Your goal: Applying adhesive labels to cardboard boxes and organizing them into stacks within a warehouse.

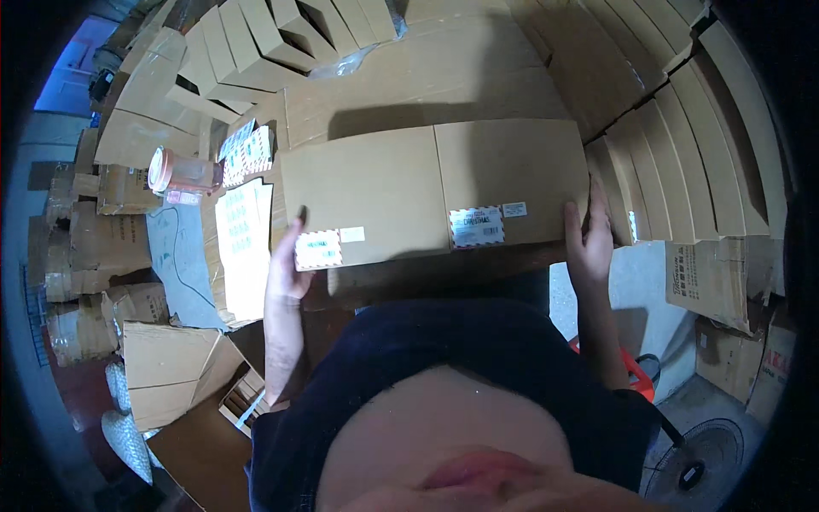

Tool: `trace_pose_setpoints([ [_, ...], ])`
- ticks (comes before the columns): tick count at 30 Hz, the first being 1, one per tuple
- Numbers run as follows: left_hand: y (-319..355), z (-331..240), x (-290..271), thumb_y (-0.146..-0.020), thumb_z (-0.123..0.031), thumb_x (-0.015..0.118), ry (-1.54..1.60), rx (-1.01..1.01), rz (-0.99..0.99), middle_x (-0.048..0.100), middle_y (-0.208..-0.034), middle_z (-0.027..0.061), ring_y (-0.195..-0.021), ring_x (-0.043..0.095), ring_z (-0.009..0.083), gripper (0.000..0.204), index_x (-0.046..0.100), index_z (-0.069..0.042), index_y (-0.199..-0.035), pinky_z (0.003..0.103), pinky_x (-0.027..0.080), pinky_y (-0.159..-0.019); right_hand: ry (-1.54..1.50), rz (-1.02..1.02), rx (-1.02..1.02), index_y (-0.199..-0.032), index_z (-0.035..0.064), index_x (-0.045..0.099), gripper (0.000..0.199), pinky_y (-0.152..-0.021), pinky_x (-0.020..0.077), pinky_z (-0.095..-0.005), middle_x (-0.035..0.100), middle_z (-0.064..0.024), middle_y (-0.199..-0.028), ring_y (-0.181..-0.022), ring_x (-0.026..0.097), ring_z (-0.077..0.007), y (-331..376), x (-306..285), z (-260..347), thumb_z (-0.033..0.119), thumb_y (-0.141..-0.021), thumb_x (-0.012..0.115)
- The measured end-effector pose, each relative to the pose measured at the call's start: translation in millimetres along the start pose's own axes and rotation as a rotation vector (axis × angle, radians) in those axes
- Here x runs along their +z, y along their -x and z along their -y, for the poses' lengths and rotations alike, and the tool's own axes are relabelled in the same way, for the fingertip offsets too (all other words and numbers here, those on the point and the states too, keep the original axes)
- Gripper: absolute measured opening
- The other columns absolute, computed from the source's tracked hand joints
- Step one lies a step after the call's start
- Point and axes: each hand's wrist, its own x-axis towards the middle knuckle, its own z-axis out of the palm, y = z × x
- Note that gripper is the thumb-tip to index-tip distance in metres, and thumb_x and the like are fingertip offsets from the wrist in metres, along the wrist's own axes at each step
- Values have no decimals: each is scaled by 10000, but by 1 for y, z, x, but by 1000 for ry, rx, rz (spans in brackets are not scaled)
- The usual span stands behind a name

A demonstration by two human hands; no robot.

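Two brown cardboard boxes lie side by side in front of me, the left box [367, 183] and the right box [516, 171], with their edges pressed together. Each carries a white label with a red-and-blue striped border, the left label [318, 250] and the right label [476, 227], plus a smaller white sticker. My left hand [287, 260] clasps the left box's outer near corner, thumb on top. At the opposite end, my right hand [590, 235] presses against the right box's outer side, thumb toward the top. The undersides are hidden.
White label sheets [243, 247] lie on the table's left, near a clear jar [183, 171] with a pinkish lid. Brown boxes [247, 51] stand in a row at the back left; more boxes [682, 154] line the right. A fan [693, 474] stands at lower right.
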Motion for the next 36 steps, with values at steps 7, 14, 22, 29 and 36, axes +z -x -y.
trace_pose_setpoints([
  [7, -1, -41, -28, -826, -216, 698, 175, 196, -6, 702, -983, 57, -955, 661, 230, 205, 659, -96, -988, 390, 515, -888, -110, 87, -38, -1513, 25, 301, 625, -1129, 343, -451, 418, -264, -1472, -1382, 407, -379, 1, 29, -25, 305, -1004, 530],
  [14, 50, -101, 1, -805, -346, 692, 342, 646, -277, 645, -1125, 80, -1058, 597, 242, 395, 640, -86, -1097, 443, 494, -918, -271, 177, -199, -1498, 4, 320, 751, -1144, 288, -488, 375, -274, -1490, -1379, 380, -396, 4, 54, -11, 538, -990, 460],
  [22, 16, -70, 51, -928, -342, 588, 151, 602, 80, 662, -1121, 123, -1044, 636, 263, 368, 617, -47, -1148, 431, 519, -919, -938, 229, -308, -1563, 56, 152, 1015, -1192, 192, -448, 261, -188, -1587, -1459, 266, -327, -24, 28, 42, 767, -885, 406],
  [29, 6, -16, 136, -935, -453, 614, -483, 238, 294, 178, -1593, 257, -1499, 130, 299, 986, 9, 23, -1552, 390, 106, -1203, -921, 297, -204, -1571, 83, 119, 1141, -1196, 181, -495, 127, -158, -1626, -1479, 206, -333, -11, 28, 32, 886, -789, 330],
  [36, -1, -12, 117, -991, -472, 520, -524, 276, 441, 44, -1626, 225, -1512, 22, 289, 936, -51, 21, -1544, 388, 55, -1211, -612, 227, -255, -1573, 100, 118, 1128, -1178, 234, -519, 166, -175, -1609, -1473, 213, -356, -3, 27, 34, 890, -787, 293],
])
